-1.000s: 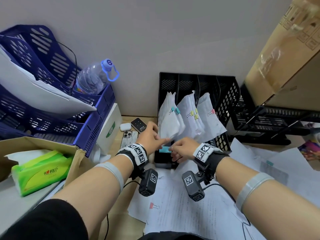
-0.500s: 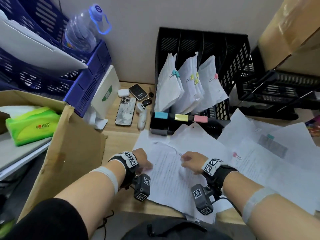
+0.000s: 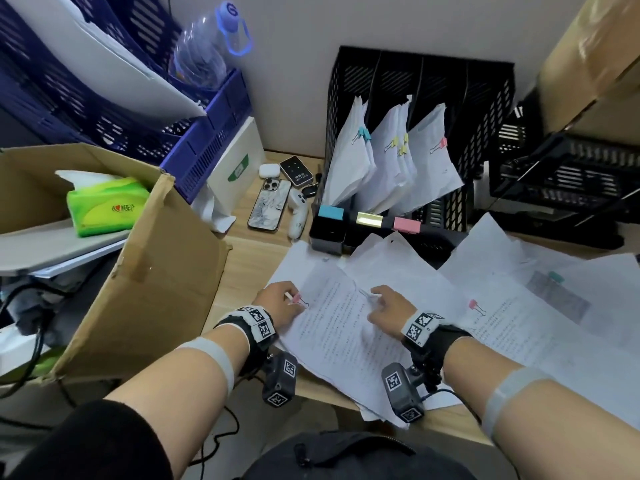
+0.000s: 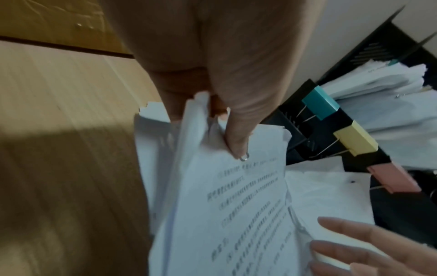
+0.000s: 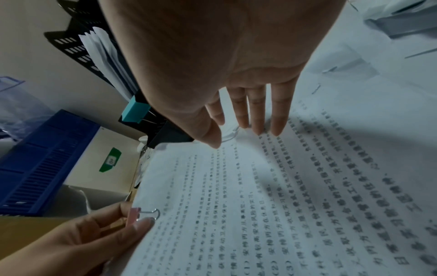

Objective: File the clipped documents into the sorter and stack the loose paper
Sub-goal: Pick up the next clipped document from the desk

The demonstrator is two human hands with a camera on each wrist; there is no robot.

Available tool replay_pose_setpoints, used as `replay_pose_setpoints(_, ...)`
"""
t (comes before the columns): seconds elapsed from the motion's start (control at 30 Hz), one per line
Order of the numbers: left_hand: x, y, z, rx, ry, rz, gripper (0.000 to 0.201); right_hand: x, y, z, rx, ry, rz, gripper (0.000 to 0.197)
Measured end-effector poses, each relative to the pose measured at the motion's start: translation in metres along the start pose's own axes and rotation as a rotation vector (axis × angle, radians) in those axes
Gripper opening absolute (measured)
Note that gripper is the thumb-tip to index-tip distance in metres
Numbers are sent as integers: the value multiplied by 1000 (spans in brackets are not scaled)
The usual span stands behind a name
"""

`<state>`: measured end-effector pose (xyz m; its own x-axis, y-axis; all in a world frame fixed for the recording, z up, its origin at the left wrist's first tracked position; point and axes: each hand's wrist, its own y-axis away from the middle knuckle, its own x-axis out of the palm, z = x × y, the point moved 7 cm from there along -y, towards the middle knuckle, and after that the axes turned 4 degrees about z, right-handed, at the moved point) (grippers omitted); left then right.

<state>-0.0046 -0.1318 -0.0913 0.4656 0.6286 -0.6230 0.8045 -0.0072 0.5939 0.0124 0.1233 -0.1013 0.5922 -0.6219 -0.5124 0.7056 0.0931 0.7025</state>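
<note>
A printed document [image 3: 339, 327] with a pink binder clip [image 3: 297, 298] at its near-left corner lies on top of the spread papers. My left hand [image 3: 294, 301] pinches that clipped corner, and the corner is lifted slightly in the left wrist view [image 4: 222, 130]. My right hand [image 3: 375, 297] rests with straight fingers on the page's top edge beside a wire clip loop [image 5: 230, 134]. Behind stands the black mesh sorter [image 3: 485, 98], holding bundles with teal [image 3: 363, 134], yellow [image 3: 394, 143] and pink [image 3: 441, 143] clips.
More sheets cover the right of the desk, one with a pink clip [image 3: 472, 304], one with a teal clip [image 3: 556, 277]. A cardboard box [image 3: 156, 271] crowds the left edge. A phone [image 3: 269, 206] and small gadgets lie left of the sorter; blue trays [image 3: 207, 133] rise behind.
Both hands came back from the sorter's front to the papers near the desk edge. The left hand then took hold of the pink-clipped corner.
</note>
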Motion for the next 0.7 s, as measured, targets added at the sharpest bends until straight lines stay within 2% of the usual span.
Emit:
replay_pose_setpoints(0.17, -14, 12, -36, 135, 84, 27, 5, -33, 19, 11, -88, -9, -150, 73)
replay_pose_setpoints(0.2, -16, 14, -44, 163, 106, 46, 9, -41, 23, 12, -110, -13, -179, 66)
replay_pose_setpoints(0.3, -24, 18, -72, 233, 154, 20, 16, -61, 33, 7, -121, -32, -241, 18)
replay_pose_setpoints(0.33, -27, 18, -79, 237, 189, -4, 18, -66, 34, 0, -110, -53, -257, 13)
replay_pose_setpoints(0.43, -26, 17, -95, 172, 282, -20, 23, -75, 41, -24, -62, -195, -267, 20)
replay_pose_setpoints(0.57, -9, 16, -106, 122, 387, 118, 24, -87, 53, -54, -5, -295, -302, 22)
replay_pose_setpoints(0.7, 7, 18, -116, 92, 451, 184, 18, -90, 61, -73, 47, -361, -357, 30)
